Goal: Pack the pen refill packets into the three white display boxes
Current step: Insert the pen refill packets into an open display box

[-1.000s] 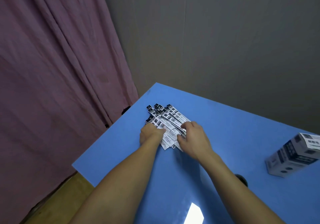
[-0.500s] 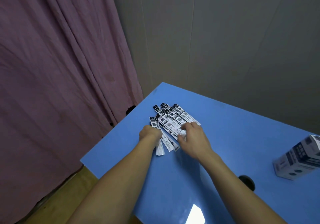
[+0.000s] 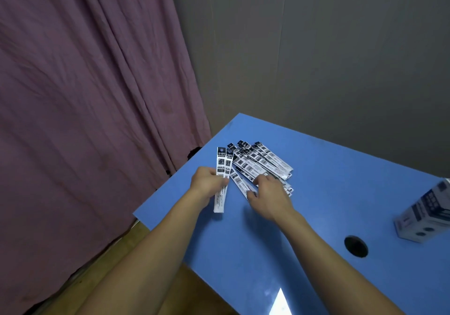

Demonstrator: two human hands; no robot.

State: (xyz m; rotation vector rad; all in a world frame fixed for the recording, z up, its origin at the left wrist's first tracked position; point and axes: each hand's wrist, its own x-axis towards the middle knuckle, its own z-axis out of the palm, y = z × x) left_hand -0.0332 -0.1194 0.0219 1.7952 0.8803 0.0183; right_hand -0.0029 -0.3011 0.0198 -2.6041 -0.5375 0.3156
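A fanned pile of long white-and-black pen refill packets [image 3: 261, 163] lies near the far left corner of the blue table [image 3: 316, 193]. My left hand [image 3: 207, 183] is shut on two packets [image 3: 222, 168], held upright just left of the pile. My right hand [image 3: 267, 195] rests on the near side of the pile, its fingers pinching the end of one packet that still lies there. One white display box [image 3: 425, 213] with dark print stands at the right edge of view, cut off by the frame.
A round black hole [image 3: 356, 246] is in the tabletop near my right forearm. A purple curtain [image 3: 85, 95] hangs at the left, a grey wall [image 3: 316, 47] behind the table. Wooden floor [image 3: 136, 241] shows below the table's left edge.
My left hand has lifted two packets off the pile's left side and raised them upright. My right hand slid slightly toward me on the pile. The view shifted left.
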